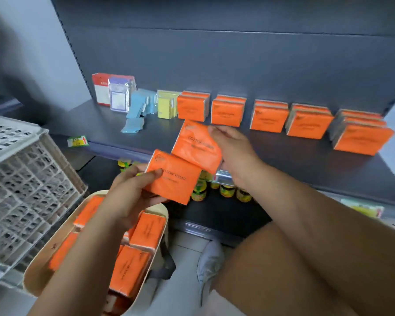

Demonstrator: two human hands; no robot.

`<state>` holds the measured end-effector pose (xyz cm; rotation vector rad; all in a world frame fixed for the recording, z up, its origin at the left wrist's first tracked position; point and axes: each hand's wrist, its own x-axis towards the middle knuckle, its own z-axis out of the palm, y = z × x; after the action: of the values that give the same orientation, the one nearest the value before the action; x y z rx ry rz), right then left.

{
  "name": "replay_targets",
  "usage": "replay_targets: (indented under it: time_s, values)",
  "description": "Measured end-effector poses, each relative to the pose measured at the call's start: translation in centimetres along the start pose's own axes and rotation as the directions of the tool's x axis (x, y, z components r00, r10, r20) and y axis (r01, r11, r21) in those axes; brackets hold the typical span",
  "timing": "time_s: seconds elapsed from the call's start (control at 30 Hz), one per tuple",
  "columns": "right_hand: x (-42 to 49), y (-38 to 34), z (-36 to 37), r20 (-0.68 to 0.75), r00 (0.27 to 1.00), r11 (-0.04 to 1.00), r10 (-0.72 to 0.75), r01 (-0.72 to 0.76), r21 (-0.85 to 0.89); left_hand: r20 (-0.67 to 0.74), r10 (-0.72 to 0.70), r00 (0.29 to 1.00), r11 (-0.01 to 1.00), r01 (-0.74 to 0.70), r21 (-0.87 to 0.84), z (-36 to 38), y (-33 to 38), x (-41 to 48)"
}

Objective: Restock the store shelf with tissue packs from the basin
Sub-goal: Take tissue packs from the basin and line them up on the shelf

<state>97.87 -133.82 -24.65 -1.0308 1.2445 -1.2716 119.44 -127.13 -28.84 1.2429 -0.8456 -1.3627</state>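
My left hand (132,192) grips an orange tissue pack (176,181) by its left edge, above the basin. My right hand (233,151) pinches a second orange tissue pack (195,144) just above the front of the dark shelf (100,126). The two packs overlap at one corner. Several stacks of orange tissue packs (269,116) stand in a row along the back of the shelf. The cream basin (39,274) on the floor at lower left holds several more orange packs (146,229).
A white lattice crate (25,179) stands at the left beside the basin. Red, purple, blue and yellow packs (137,103) fill the shelf's left end. Jars with yellow lids (226,190) sit on the lower shelf. My knee and a white shoe (210,261) are at lower right.
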Motion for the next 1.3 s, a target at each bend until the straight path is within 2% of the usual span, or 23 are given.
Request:
replay_targets:
  time_s: [0.17,0.43,0.63,0.73,0.8,0.97,1.1,1.3]
  values:
    - [-1.2,-3.5,-7.2,-0.094,0.995,0.998,-0.036,0.04,0.042,0.115,0.022,0.993,0.999,-0.027,0.035,7.1,2.1,0.7]
    - [-4.7,-5.4,-19.1,-0.283,0.949,0.99,-0.136,0.12,-0.075,0.31,0.007,0.951,0.991,-0.047,0.122,17.6,3.5,0.8]
    - [-5.6,-3.4,-26.1,-0.416,0.889,0.972,-0.193,0.115,-0.206,0.367,-0.052,0.929,0.995,0.016,0.099,23.7,4.3,2.9]
    - [-4.4,-2.9,-27.6,-0.422,0.889,0.975,-0.176,0.099,-0.199,0.344,-0.12,0.931,0.993,0.121,0.018,26.4,3.8,3.7]
    - [-2.7,-3.1,-27.9,-0.381,0.904,0.963,-0.196,0.104,-0.247,0.314,-0.12,0.942,0.992,0.126,-0.001,27.5,3.0,4.5]
    - [2.0,-2.8,-28.3,-0.309,0.892,0.873,-0.331,0.164,-0.459,0.188,-0.018,0.982,0.999,0.013,0.031,28.4,1.9,8.1]
    - [5.1,-1.4,-29.2,-0.268,0.858,0.731,-0.437,0.166,-0.662,0.16,0.061,0.985,0.989,-0.082,0.125,27.8,1.7,10.9]
    - [8.2,-0.8,-31.0,-0.192,0.815,0.523,-0.547,0.154,-0.838,0.104,0.051,0.993,0.982,-0.069,0.178,27.7,1.9,14.0]
